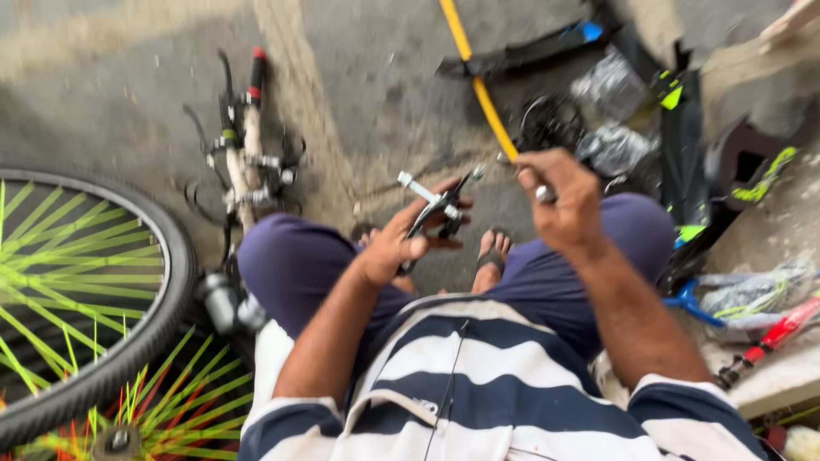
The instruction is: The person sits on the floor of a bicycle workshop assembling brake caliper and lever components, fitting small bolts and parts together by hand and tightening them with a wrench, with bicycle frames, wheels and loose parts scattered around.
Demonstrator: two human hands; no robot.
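Observation:
I am squatting over a concrete floor, knees in purple shorts. My left hand (pixel 400 243) grips a black and silver bicycle brake arm (pixel 436 209), held up between my knees. My right hand (pixel 559 201) is raised to the right of it, fingers closed on a small silver part (pixel 544 194) and what looks like a thin tool; a ring shows on one finger. The two hands are a short gap apart. My sandalled feet (pixel 493 249) show below the brake arm.
A bicycle wheel (pixel 175 256) with neon green spokes lies at the left. Handlebars with brake levers (pixel 248 154) lie on the floor behind. A yellow tube (pixel 478 81), black plastic wrapping, bagged parts (pixel 611 85) and red and blue tools (pixel 769 337) crowd the right.

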